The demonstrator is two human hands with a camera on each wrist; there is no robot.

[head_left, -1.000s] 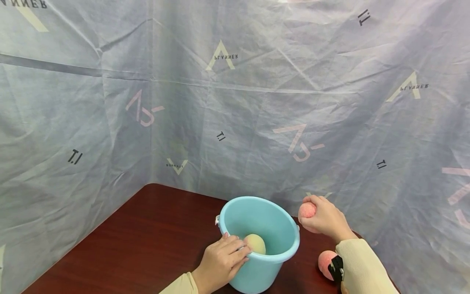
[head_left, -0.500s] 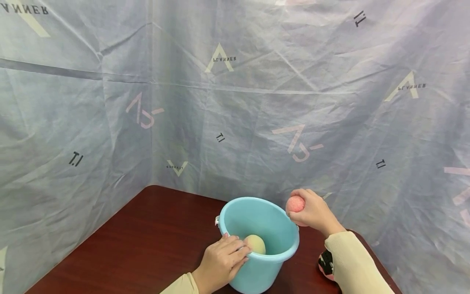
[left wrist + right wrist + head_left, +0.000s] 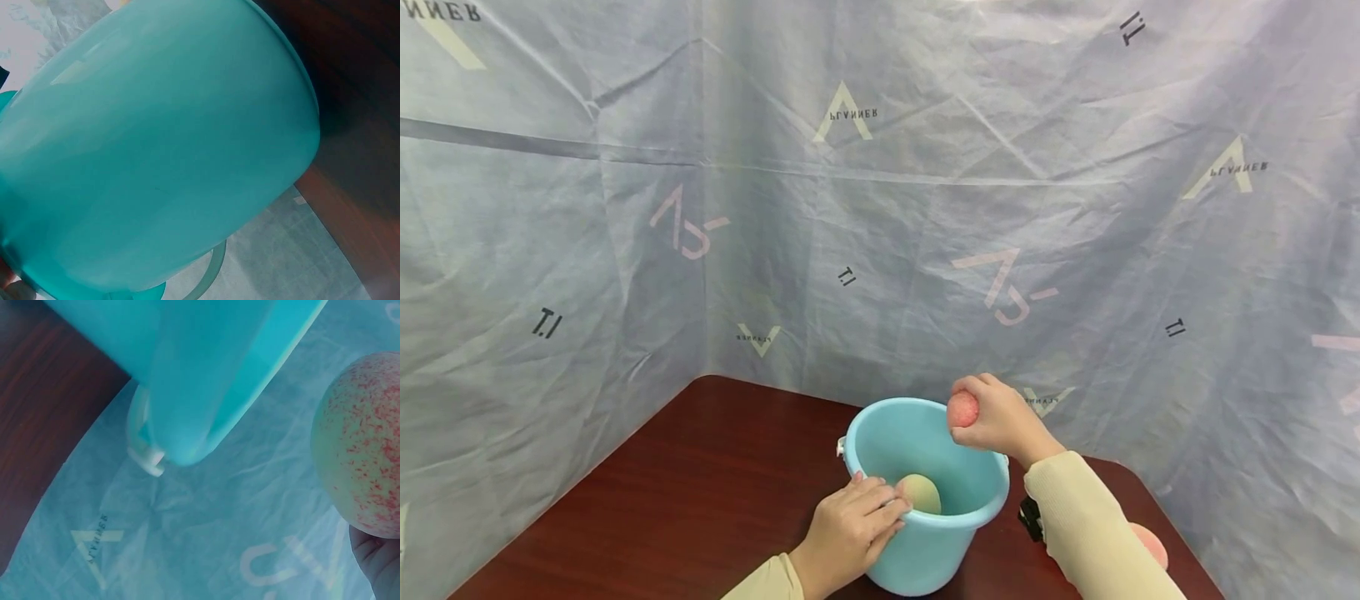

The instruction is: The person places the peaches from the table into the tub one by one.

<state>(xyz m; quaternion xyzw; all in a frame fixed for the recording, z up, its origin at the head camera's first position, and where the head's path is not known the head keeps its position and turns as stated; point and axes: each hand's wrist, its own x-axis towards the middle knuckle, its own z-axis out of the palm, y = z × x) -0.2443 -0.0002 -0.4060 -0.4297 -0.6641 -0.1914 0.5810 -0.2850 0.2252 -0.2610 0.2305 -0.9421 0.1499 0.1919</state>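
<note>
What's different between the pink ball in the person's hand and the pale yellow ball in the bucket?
Colour: the pink ball shows red flecks in the right wrist view, while the visible side of the yellow ball looks plain and pale.
Place: the pink ball is gripped in the right hand; the yellow ball is inside the blue bucket.
Both look rounded and are partly hidden in the head view.

the bucket [image 3: 928, 552] looks smooth plastic, the table [image 3: 700, 483] glossy wood.
</note>
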